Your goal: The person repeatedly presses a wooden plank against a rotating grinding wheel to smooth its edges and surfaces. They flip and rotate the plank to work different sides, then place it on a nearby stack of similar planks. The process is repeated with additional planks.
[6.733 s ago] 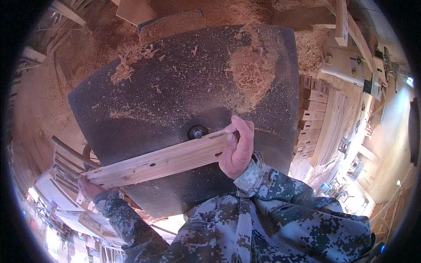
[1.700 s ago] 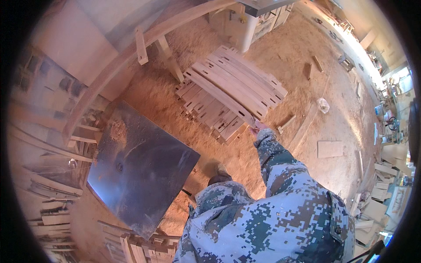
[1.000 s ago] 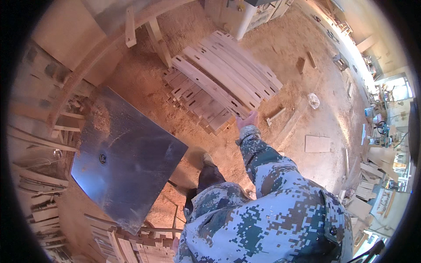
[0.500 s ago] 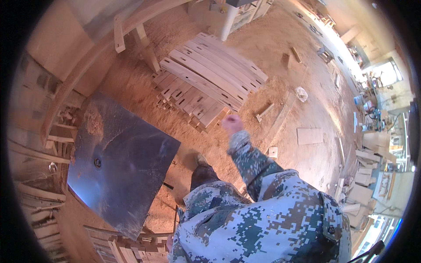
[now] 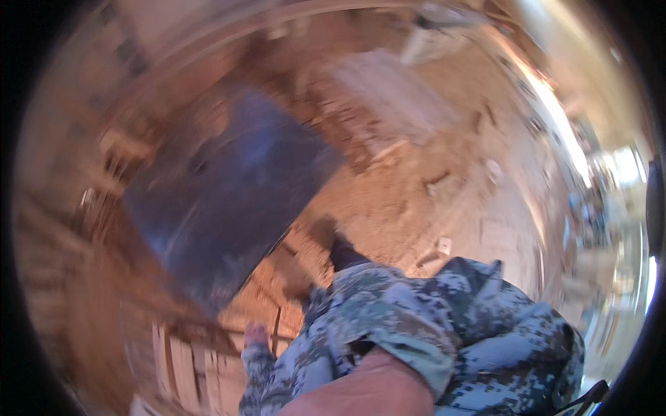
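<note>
Motion smears much of the head view. My left hand [image 5: 255,334], at the lower left below a camouflage sleeve, hangs between the dark flat tabletop [image 5: 236,201] and my body; its fingers are too blurred to read. Light wooden pieces [image 5: 182,371] lie just below and left of it. My right forearm [image 5: 374,388] is bent across my front, close to the camera, with bare skin past the camouflage cuff [image 5: 420,350]. The lower edge cuts off the right hand's fingers, so what they hold, if anything, is hidden.
A low stack of wooden boards [image 5: 392,93] lies on the sawdust-covered floor [image 5: 374,201] at the far middle. A small pale block [image 5: 444,245] sits right of my leg. Blurred timber lines the left side, and cluttered shelves [image 5: 590,208] stand at the right.
My right hand has come back from in front of me toward the camera and lower edge. My left hand has come into clearer view. The tabletop and boards have shifted up and right in view.
</note>
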Tool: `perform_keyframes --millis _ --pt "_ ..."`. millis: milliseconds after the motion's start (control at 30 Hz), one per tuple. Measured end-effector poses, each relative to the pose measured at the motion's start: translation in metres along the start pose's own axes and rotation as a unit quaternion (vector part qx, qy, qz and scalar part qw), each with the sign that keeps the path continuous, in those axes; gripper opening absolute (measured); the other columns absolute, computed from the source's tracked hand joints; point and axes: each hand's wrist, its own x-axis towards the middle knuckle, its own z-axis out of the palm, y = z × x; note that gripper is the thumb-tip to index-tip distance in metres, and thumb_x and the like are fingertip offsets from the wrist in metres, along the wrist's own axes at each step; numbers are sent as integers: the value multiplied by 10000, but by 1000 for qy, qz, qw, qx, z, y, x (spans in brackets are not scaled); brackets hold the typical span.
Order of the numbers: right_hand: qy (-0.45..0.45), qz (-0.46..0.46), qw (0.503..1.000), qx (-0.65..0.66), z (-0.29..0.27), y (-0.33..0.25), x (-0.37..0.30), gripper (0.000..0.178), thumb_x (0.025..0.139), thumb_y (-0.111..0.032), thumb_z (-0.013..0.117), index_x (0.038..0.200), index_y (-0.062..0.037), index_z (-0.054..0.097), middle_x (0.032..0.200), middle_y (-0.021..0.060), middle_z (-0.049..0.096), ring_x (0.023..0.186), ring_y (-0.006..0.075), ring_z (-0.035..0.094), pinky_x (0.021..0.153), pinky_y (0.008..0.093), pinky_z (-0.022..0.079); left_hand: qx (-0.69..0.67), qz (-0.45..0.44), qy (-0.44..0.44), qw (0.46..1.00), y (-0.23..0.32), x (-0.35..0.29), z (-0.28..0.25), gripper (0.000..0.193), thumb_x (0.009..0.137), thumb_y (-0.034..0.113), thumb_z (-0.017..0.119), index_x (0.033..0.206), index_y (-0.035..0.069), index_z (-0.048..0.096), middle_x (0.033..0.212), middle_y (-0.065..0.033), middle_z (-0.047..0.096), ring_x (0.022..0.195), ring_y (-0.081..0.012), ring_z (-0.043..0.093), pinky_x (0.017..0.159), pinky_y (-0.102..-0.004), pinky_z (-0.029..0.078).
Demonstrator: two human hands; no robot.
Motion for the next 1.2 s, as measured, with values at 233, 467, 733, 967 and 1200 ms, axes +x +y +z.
perform_keyframes --millis 233,467,733,967,1200 --pt "-149 194 967 72 113 31 24 206 848 -193 755 940 -27 675 911 98 662 758 262 656 744 412 539 -73 -23 237 968 -67 -107 28 372 920 241 615 1210 26 704 1153 -221 723 1048 -440 664 928 -500 556" --pt "-411 225 884 6 197 31 43 249 781 -252 813 954 -87 742 952 93 715 752 251 681 781 426 576 -96 -332 587 732 -141 -214 85 562 902 193 631 1430 7 577 1305 -233 668 1170 -409 630 997 -544 514" --pt "-389 281 865 -144 186 80 -4 196 929 -122 752 1111 -88 687 886 57 717 745 233 647 785 438 514 -720 -321 491 372 -255 -196 87 352 965 262 610 1233 35 635 1173 -166 704 1104 -347 667 881 -469 554" --pt "-324 382 828 -250 185 93 -29 234 834 0 752 1063 0 708 925 102 724 846 267 656 878 439 515 -746 -304 499 319 -302 -157 2 357 996 309 628 1241 49 615 1214 -159 682 1149 -326 664 884 -429 565" --pt "-301 441 791 -299 192 105 -39 266 822 22 723 1087 16 697 959 110 719 947 266 655 945 413 499 -575 -370 511 522 -278 -155 3 765 963 325 741 1601 47 424 1532 -235 567 1352 -357 611 1069 -445 535"
